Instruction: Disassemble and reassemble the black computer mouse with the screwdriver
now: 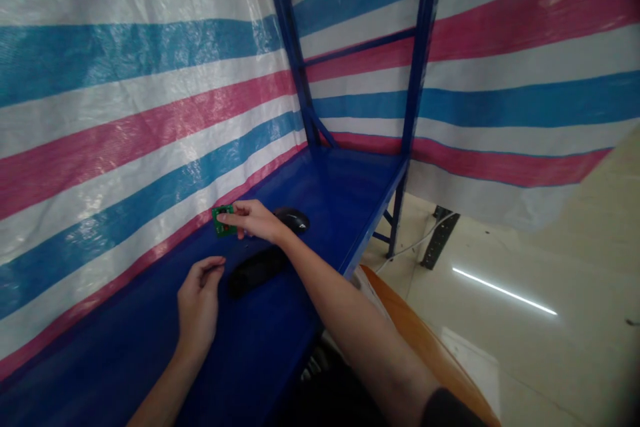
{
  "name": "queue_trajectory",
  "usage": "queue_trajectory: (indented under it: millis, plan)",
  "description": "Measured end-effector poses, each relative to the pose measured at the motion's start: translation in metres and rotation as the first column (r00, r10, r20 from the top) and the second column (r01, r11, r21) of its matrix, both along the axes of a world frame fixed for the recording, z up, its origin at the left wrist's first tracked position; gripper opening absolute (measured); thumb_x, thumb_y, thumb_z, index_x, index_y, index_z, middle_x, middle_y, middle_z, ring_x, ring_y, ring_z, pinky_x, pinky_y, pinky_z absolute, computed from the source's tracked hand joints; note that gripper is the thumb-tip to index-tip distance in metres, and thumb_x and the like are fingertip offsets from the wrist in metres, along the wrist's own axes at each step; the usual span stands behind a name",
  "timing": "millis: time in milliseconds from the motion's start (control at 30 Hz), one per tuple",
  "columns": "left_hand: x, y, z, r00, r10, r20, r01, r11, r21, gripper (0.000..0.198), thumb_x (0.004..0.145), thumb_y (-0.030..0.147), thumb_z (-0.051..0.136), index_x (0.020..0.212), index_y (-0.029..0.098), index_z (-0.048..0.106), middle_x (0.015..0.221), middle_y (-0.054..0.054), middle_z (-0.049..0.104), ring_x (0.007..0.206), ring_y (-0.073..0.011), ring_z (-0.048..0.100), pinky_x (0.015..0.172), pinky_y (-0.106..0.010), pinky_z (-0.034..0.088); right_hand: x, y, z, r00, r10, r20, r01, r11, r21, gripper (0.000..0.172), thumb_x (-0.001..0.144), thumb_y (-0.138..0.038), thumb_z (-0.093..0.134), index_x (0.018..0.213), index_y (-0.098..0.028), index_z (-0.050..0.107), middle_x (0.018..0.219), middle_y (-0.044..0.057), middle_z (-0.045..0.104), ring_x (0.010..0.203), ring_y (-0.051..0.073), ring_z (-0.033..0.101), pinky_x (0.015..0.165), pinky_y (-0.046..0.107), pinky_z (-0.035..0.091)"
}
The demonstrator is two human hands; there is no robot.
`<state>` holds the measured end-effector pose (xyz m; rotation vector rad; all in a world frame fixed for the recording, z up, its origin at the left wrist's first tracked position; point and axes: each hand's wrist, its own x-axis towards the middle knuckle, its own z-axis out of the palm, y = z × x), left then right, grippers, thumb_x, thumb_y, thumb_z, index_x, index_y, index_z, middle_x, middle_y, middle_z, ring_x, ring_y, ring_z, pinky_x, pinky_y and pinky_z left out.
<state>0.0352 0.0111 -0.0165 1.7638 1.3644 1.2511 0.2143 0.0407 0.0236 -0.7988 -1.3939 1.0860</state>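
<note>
Between the thumb and fingers of my right hand is a small green circuit board, held up over the far left part of the blue table. My left hand is nearer to me, above the table, its fingertips bent together; whether something tiny is between them I cannot make out. A long black object lies on the table between my left hand and my right forearm. Behind my right wrist sits a rounded, glossy black thing, like a computer mouse.
A striped plastic sheet runs along the table's left side and continues behind the blue metal posts. On the floor at the right are a black power strip with a cable and an orange-brown curved surface.
</note>
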Motion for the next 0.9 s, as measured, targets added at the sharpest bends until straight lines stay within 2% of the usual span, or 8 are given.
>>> queue_trajectory:
  millis: [67,133,233,333,433,600,733,900]
  plan:
    - [0.001,0.000,-0.001,0.999,-0.031,0.012,0.031,1.000,0.004,0.019,0.073,0.033,0.059,0.087,0.020,0.063,0.092,-0.002,0.065,0.091,-0.0214,0.058,0.085,-0.034,0.041,0.002,0.001,0.004,0.998,-0.045,0.048,0.043,0.998,0.042,0.041,0.074,-0.054,0.061,0.063,-0.019,0.042,0.053,-0.007,0.045,0.045,0.007,0.045,0.044,0.019,0.031]
    - [0.002,-0.001,0.000,0.998,-0.065,0.021,0.064,0.998,0.027,0.019,0.073,0.032,0.060,0.088,0.021,0.063,0.093,-0.002,0.065,0.092,-0.0205,0.058,0.085,-0.033,0.041,0.011,0.002,0.007,0.975,-0.130,0.179,0.103,0.983,0.155,0.041,0.075,-0.052,0.060,0.060,-0.019,0.041,0.052,-0.008,0.042,0.048,0.007,0.043,0.047,0.020,0.030]
    - [0.006,-0.005,0.003,0.997,-0.060,0.039,0.057,0.996,0.073,0.018,0.074,0.030,0.059,0.088,0.020,0.063,0.092,-0.002,0.064,0.090,-0.0204,0.058,0.085,-0.033,0.042,0.023,0.003,0.008,0.893,-0.289,0.345,0.183,0.933,0.308,0.037,0.079,-0.046,0.058,0.060,-0.017,0.045,0.055,-0.006,0.043,0.055,0.008,0.043,0.051,0.021,0.028]
    - [0.012,-0.007,0.006,0.996,-0.090,0.030,0.087,0.992,0.091,0.015,0.074,0.027,0.057,0.087,0.020,0.062,0.093,-0.003,0.064,0.093,-0.0205,0.058,0.086,-0.033,0.042,0.023,0.004,0.005,0.820,-0.367,0.440,0.216,0.909,0.356,0.037,0.080,-0.045,0.058,0.060,-0.017,0.045,0.055,-0.006,0.043,0.055,0.008,0.041,0.052,0.022,0.027]
    - [0.022,0.000,0.007,0.991,-0.075,0.115,0.055,0.984,0.168,0.015,0.073,0.022,0.057,0.088,0.020,0.060,0.091,-0.002,0.063,0.091,-0.0185,0.059,0.085,-0.031,0.043,0.015,0.003,-0.001,0.835,-0.262,0.484,0.113,0.942,0.315,0.037,0.080,-0.046,0.057,0.061,-0.017,0.045,0.055,-0.006,0.044,0.052,0.007,0.043,0.050,0.021,0.029]
    - [0.042,0.032,0.006,0.960,-0.034,0.278,-0.025,0.978,0.207,0.018,0.073,0.016,0.051,0.090,0.019,0.055,0.088,-0.002,0.060,0.086,-0.0153,0.058,0.081,-0.028,0.043,0.010,0.003,-0.005,0.903,-0.005,0.429,-0.027,0.997,0.070,0.034,0.085,-0.046,0.052,0.067,-0.017,0.048,0.056,-0.004,0.051,0.046,0.007,0.049,0.043,0.018,0.036]
    - [0.050,0.040,0.009,0.965,-0.056,0.258,-0.003,0.975,0.223,0.013,0.079,0.021,0.046,0.085,0.018,0.057,0.086,-0.002,0.061,0.084,-0.0154,0.057,0.080,-0.026,0.042,0.012,0.005,-0.004,0.920,0.015,0.391,-0.042,0.997,0.062,0.033,0.090,-0.043,0.046,0.072,-0.016,0.052,0.052,-0.005,0.050,0.041,0.006,0.046,0.039,0.017,0.036]
    - [0.050,0.025,0.016,0.986,-0.090,0.139,0.053,0.966,0.252,0.023,0.089,0.033,0.040,0.087,0.019,0.058,0.086,-0.001,0.062,0.085,-0.0160,0.057,0.080,-0.025,0.040,0.012,0.004,-0.001,0.944,0.012,0.329,-0.032,0.998,0.056,0.033,0.091,-0.043,0.045,0.074,-0.016,0.053,0.051,-0.004,0.051,0.041,0.006,0.046,0.039,0.018,0.035]
